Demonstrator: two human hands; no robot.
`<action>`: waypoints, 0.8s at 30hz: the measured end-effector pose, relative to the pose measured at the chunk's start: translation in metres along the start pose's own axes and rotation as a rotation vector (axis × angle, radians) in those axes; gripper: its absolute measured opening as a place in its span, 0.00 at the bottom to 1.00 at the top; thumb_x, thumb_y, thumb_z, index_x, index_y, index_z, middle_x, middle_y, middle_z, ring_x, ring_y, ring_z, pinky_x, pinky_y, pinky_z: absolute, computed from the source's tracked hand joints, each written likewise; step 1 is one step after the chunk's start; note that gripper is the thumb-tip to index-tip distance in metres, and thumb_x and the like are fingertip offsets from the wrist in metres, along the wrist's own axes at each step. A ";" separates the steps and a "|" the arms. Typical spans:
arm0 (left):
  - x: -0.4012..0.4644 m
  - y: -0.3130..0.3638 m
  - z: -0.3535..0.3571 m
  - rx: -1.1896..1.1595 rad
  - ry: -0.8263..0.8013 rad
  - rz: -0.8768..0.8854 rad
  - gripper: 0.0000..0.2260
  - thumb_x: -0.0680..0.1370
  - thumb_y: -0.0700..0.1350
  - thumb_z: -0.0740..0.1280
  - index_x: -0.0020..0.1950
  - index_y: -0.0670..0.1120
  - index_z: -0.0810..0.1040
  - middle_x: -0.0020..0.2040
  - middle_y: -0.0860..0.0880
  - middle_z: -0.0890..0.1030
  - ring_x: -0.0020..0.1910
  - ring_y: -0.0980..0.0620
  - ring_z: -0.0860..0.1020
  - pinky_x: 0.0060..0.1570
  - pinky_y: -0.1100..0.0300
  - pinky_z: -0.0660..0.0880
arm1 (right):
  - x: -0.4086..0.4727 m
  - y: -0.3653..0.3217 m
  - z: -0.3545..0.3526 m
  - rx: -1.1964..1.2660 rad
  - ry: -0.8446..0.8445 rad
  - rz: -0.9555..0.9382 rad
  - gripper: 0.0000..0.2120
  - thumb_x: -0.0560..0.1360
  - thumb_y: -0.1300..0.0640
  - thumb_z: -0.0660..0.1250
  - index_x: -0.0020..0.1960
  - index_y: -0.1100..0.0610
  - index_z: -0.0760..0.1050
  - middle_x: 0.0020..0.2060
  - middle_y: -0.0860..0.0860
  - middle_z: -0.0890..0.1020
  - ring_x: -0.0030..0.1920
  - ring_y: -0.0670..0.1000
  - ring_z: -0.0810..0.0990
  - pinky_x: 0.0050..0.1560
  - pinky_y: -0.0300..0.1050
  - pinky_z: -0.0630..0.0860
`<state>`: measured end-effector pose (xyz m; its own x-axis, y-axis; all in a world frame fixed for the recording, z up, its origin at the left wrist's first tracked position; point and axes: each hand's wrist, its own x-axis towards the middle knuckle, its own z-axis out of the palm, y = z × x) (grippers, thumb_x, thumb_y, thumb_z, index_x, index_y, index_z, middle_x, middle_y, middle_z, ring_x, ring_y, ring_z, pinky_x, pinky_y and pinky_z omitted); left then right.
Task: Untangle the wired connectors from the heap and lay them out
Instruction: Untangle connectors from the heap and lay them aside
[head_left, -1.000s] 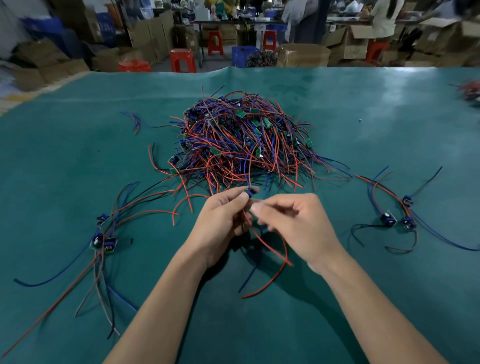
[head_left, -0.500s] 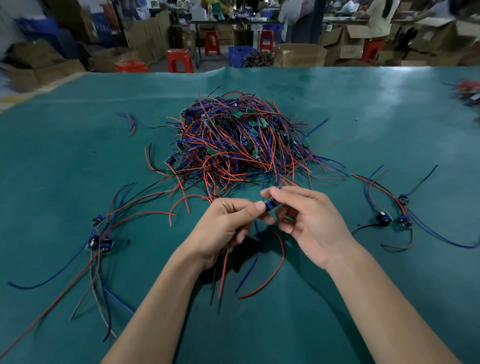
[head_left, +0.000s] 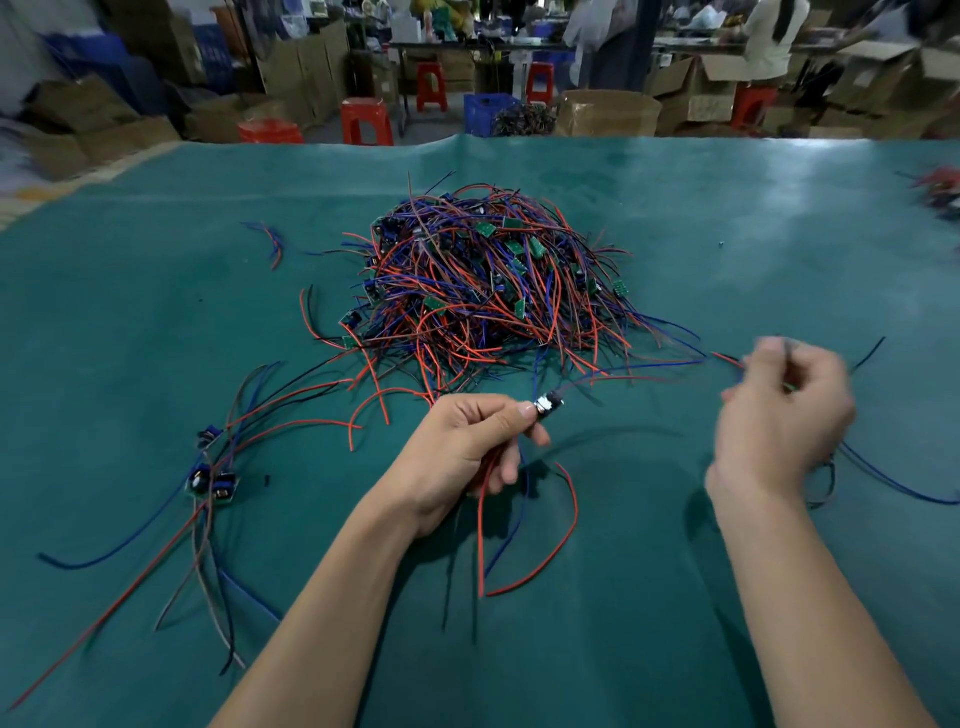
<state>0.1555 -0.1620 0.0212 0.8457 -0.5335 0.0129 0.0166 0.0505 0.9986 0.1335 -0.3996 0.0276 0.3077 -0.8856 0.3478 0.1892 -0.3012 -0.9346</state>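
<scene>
Two hands: apart.
Left hand (head_left: 467, 447): pinches connector (head_left: 548, 404), near heap (head_left: 488, 291).
Right hand (head_left: 784, 410): blurred; grip on wires (head_left: 649, 370) unclear.
Risk: trailing wires snag heap, dragging tangle across table (head_left: 156, 312).

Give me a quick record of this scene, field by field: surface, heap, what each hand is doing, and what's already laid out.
surface: green table cover
heap: tangled red and blue wires, table centre
left hand: left hand pinches a small connector, wires hanging below
right hand: right hand blurred, off to the right, closed on thin wires
laid out: connector group at left; more wires beyond the right hand
</scene>
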 end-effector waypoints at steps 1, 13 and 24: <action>0.001 0.000 0.000 -0.051 0.019 0.001 0.12 0.79 0.50 0.65 0.41 0.46 0.83 0.26 0.48 0.76 0.21 0.56 0.70 0.21 0.67 0.63 | 0.003 0.000 -0.002 0.018 0.028 0.044 0.06 0.74 0.46 0.65 0.45 0.48 0.76 0.42 0.52 0.83 0.43 0.61 0.82 0.48 0.62 0.79; -0.004 0.006 0.005 -0.056 -0.146 -0.033 0.10 0.84 0.44 0.59 0.48 0.42 0.77 0.37 0.45 0.84 0.31 0.52 0.80 0.32 0.63 0.69 | -0.067 -0.020 0.014 0.071 -1.062 -0.009 0.09 0.76 0.48 0.71 0.44 0.55 0.82 0.31 0.49 0.81 0.32 0.44 0.76 0.35 0.35 0.71; -0.002 0.003 0.008 0.034 -0.102 -0.005 0.11 0.74 0.43 0.62 0.36 0.47 0.82 0.31 0.45 0.82 0.28 0.53 0.76 0.30 0.66 0.70 | -0.008 -0.065 0.004 0.367 -0.263 0.107 0.10 0.81 0.59 0.68 0.40 0.53 0.77 0.30 0.44 0.80 0.25 0.44 0.70 0.28 0.40 0.67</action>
<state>0.1493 -0.1675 0.0244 0.7871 -0.6167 0.0114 0.0011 0.0199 0.9998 0.1222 -0.3720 0.0855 0.5606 -0.7712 0.3017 0.4459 -0.0259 -0.8947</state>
